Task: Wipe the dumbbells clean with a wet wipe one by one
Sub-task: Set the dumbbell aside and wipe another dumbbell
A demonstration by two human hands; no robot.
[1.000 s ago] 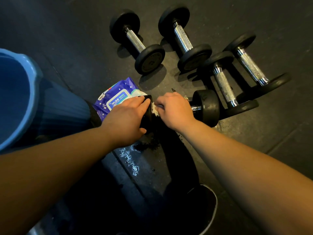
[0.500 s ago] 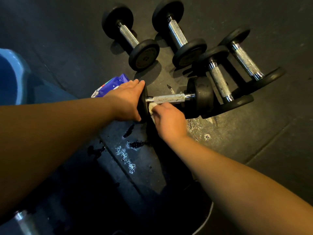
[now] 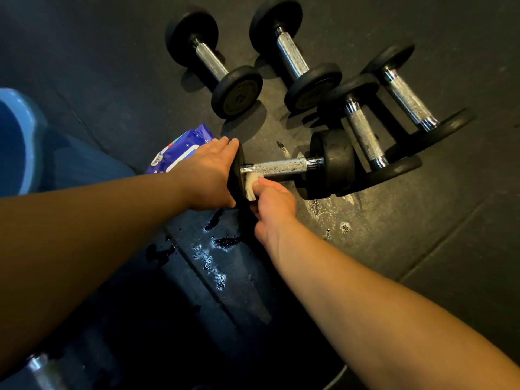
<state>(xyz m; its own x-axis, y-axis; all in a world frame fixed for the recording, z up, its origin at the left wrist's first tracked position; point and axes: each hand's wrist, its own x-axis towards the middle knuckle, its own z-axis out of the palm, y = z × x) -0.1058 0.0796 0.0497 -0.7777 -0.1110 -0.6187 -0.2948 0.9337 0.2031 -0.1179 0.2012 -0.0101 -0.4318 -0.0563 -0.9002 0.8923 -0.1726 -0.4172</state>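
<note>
A black dumbbell [image 3: 284, 166] with a speckled chrome handle lies crosswise on the dark rubber floor in front of me. My left hand [image 3: 208, 175] rests flat against the outer face of its left head, fingers straight. My right hand [image 3: 271, 204] pinches a folded white wet wipe [image 3: 251, 184] and presses it on the inner face of that left head, just below the handle. Behind stand several more black dumbbells: one at the back left [image 3: 213, 63], one at the back centre [image 3: 294, 56], and two on the right [image 3: 365, 135] [image 3: 408, 99].
A purple wet-wipe pack [image 3: 180, 150] lies on the floor behind my left hand. A blue bucket [image 3: 19, 142] stands at the left edge. Wet patches [image 3: 211, 260] shine on the floor below the hands. A chrome object [image 3: 42, 367] shows at the bottom left corner.
My right hand has come off the handle, baring it, and has moved the wipe down onto the inner face of the left head. My left hand went from gripping the head to lying flat.
</note>
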